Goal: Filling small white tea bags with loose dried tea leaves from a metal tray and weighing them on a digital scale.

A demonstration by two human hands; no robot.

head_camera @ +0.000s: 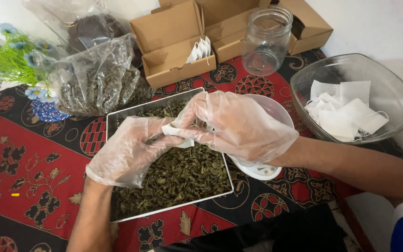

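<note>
While both gloved hands meet above the metal tray [113, 122], the left hand [129, 149] and the right hand [239, 123] together pinch a small white filter bag [177, 136] between their fingertips, each closed on it. That bag is held just over the dried green leaves [183, 177] that fill the tray. Behind the right hand stands a white plastic cup [276, 108] on a small white scale [260, 171], touching the tray's right side. To the right, a glass bowl [388, 84] holds a heap of empty white filter bags [341, 112]. At the back lie open cardboard boxes [169, 28], one with a few filled bags [200, 49], and an empty glass jar [267, 39]. At left sit clear plastic bags of leaves [94, 77] and artificial flowers [10, 58]. A red and black patterned cloth [24, 158] covers the bench.
</note>
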